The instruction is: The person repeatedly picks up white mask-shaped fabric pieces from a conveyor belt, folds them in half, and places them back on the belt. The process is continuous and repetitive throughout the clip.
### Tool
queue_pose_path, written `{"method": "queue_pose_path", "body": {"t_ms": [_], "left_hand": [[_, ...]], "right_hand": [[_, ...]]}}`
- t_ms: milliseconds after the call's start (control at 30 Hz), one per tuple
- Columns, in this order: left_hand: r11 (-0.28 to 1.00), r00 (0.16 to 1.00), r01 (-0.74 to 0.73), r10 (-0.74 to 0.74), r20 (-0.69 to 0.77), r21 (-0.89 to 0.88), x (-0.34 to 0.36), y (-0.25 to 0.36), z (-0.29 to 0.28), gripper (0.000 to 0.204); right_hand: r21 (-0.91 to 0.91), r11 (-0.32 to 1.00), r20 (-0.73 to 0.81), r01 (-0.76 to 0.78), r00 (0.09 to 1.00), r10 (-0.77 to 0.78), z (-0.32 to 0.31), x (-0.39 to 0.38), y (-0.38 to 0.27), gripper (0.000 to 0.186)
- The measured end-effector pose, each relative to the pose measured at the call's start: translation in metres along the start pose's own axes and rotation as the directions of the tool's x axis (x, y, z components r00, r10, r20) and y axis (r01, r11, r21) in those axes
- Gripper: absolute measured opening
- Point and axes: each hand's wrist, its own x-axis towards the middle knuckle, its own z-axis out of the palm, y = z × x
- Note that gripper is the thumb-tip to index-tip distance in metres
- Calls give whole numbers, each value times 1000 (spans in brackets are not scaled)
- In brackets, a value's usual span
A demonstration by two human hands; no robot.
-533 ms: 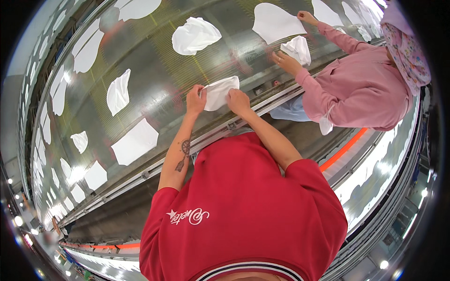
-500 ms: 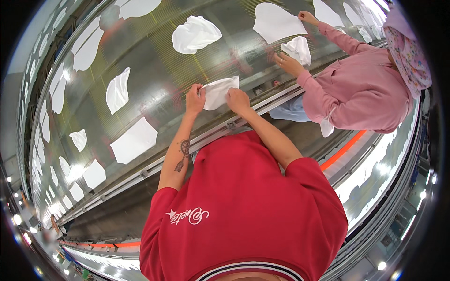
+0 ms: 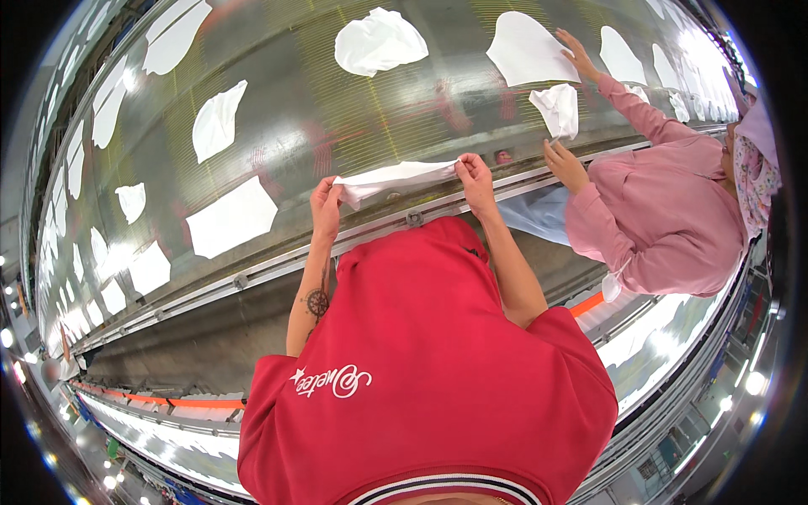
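A white cut fabric piece (image 3: 397,175) is stretched sideways between my two hands, just above the near edge of a long dark table (image 3: 295,109). My left hand (image 3: 326,204) pinches its left end, where a corner hangs down. At the opposite end, my right hand (image 3: 476,181) grips the cloth between thumb and fingers. The panel is folded or seen nearly edge-on, so its full outline is hidden. Beyond my hands lies a crumpled white fabric piece (image 3: 380,42), and a flat white panel (image 3: 231,217) rests to the left.
On the right, a co-worker in a pink top (image 3: 648,210) reaches over a smooth white panel (image 3: 530,50) and a small rumpled piece (image 3: 557,111). A metal rail (image 3: 379,225) runs along the table's near edge. More white pieces line the table to the left.
My hands have spread apart and drawn the fabric piece taut, lifting it closer to me. The view has shifted. The co-worker's far hand has opened and spread over the panel.
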Motion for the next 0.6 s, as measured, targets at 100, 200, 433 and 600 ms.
{"method": "queue_pose_path", "body": {"t_ms": [100,200,433,600], "left_hand": [[998,997,-62,61,-45,-26,-17,-1,-8,17],[994,995,-94,95,-22,57,-25,1,-13,22],[970,976,-213,217,-24,115,-34,5,-4,21],[981,989,-144,147,-15,128,-42,2,-11,20]], "right_hand": [[30,999,37,-16,999,14,13,6,-5,7],[-25,1000,61,-8,998,9,20,10,-15,8],[-82,993,146,86,987,-74,17,-3,-46,22],[-224,967,148,119,985,-87,11,-11,-36,34]]}}
